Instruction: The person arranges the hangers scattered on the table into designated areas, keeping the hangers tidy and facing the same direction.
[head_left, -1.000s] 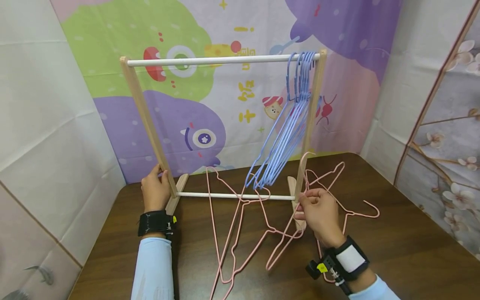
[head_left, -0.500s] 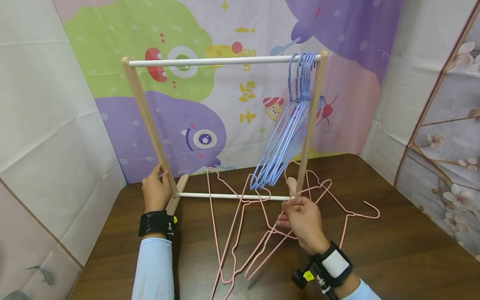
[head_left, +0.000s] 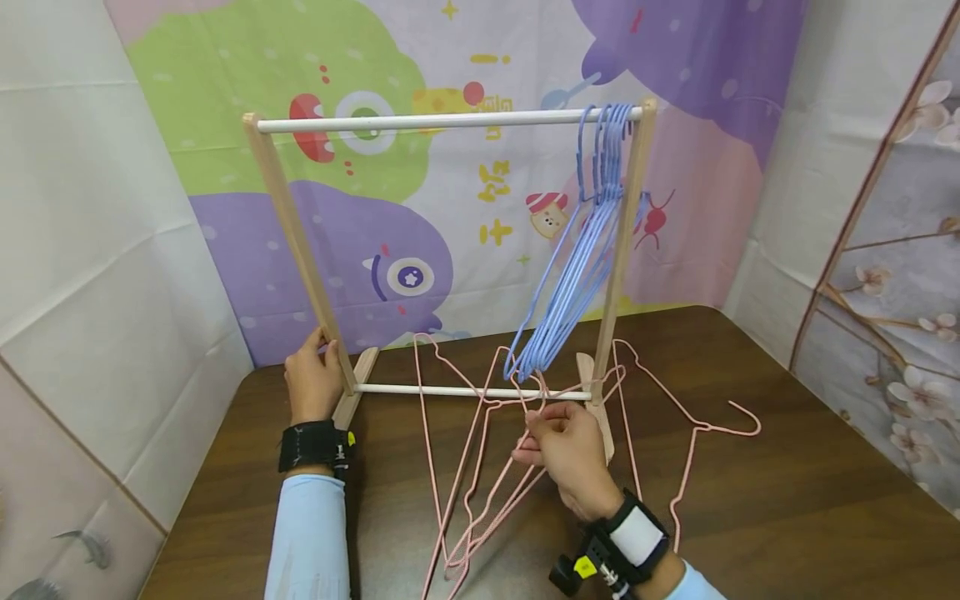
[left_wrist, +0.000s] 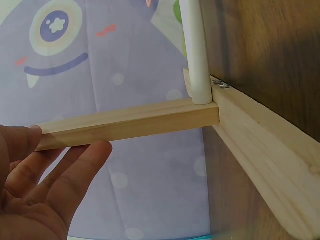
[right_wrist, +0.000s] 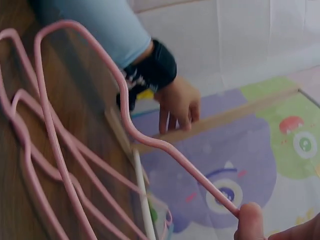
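Note:
A small wooden clothes rack (head_left: 296,237) with white rods stands on the table. My left hand (head_left: 312,382) holds its left post low down; in the left wrist view the thumb is above the post (left_wrist: 135,122) and the fingers below. Between thumb and fingers, my right hand (head_left: 572,454) pinches a pink hanger (right_wrist: 165,145) in front of the rack's lower rod. Part of that hanger overlaps other pink hangers (head_left: 424,417) lying left of the hand, so their wires are hard to tell apart. Several blue hangers (head_left: 566,300) hang bunched at the top rod's right end.
Another pink hanger (head_left: 723,430) lies on the brown table (head_left: 810,500) right of the rack, its hook pointing right. A cartoon-printed cloth (head_left: 420,50) hangs behind the rack. Pale panels close in both sides.
My right hand has moved left and slightly down with the pink hanger, from beside the right post to over the other pink hangers. The left hand stays on the post.

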